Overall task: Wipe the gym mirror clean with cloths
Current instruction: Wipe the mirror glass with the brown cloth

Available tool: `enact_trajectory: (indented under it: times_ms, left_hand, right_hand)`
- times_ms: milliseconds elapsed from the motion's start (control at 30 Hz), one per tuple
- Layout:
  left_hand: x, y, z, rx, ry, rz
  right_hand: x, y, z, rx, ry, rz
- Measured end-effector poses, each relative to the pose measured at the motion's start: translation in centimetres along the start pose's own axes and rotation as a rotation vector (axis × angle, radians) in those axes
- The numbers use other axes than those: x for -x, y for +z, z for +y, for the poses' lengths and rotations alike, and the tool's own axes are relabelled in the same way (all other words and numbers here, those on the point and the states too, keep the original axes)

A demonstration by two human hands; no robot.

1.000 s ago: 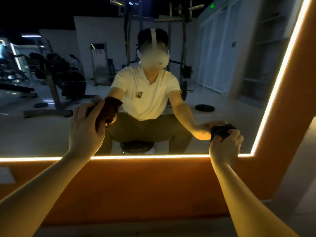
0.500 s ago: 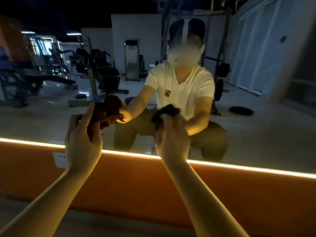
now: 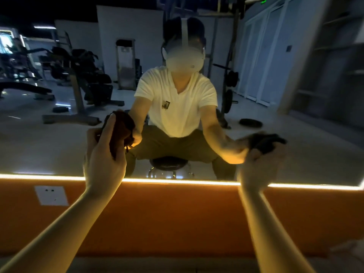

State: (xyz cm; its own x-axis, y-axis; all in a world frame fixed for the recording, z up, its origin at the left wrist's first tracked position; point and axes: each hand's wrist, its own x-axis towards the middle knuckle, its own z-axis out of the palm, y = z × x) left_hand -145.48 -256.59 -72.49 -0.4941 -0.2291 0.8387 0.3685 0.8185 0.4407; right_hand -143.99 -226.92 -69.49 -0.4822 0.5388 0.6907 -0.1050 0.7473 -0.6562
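Our left hand (image 3: 102, 160) grasped a brown cloth (image 3: 122, 127), our right hand (image 3: 258, 166) a dark cloth (image 3: 264, 143), both against the mirror (image 3: 39, 144) mid-frame.

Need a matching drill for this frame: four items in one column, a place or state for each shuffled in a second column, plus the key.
Items
1. reddish-brown crumpled cloth
2. black bunched cloth
3. white rectangular wall socket plate
4. glowing yellow light strip

Places
A. runs along the bottom edge of the mirror
B. held in the right hand
C. on the orange wall, lower left
D. held in the left hand

Pairs: 1-D, 2-B, 3-C, 4-A
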Motion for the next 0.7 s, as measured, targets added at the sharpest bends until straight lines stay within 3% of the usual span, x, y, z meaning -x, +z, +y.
enact_trajectory:
  times_ms: [67,200,267,333,467,567,633,700]
  left_hand:
    - [-0.2,-0.5,-0.9,-0.037,0.068,-0.050]
    - [-0.3,-0.9,-2.0,-0.067,0.160,-0.091]
    - [-0.4,-0.5,-2.3,-0.058,0.183,-0.082]
    - [-0.5,-0.1,-2.6,-0.044,0.206,-0.056]
    - [-0.5,0.7,-3.1,-0.001,0.268,-0.008]
    - [-0.8,0.7,-3.5,0.013,0.294,-0.031]
    - [-1.0,0.4,-3.7,0.024,0.320,-0.057]
    - [-1.3,-0.1,-3.9,0.045,0.341,-0.071]
  right_hand:
    - [4.2,4.3,-0.3,-0.041,-0.106,0.031]
    - [11.8,8.5,-1.8,0.010,-0.614,-0.358]
    - [10.7,7.7,-1.0,0.013,-0.744,-0.412]
    - [7.7,6.5,1.2,-0.001,-0.637,-0.322]
    - [1.4,2.6,5.7,-0.022,-0.023,0.095]
    - [0.5,0.5,3.7,-0.096,0.308,0.160]
    - [1.8,1.0,0.3,-0.067,0.326,0.135]
    - [4.6,4.5,-0.4,-0.035,0.187,0.121]
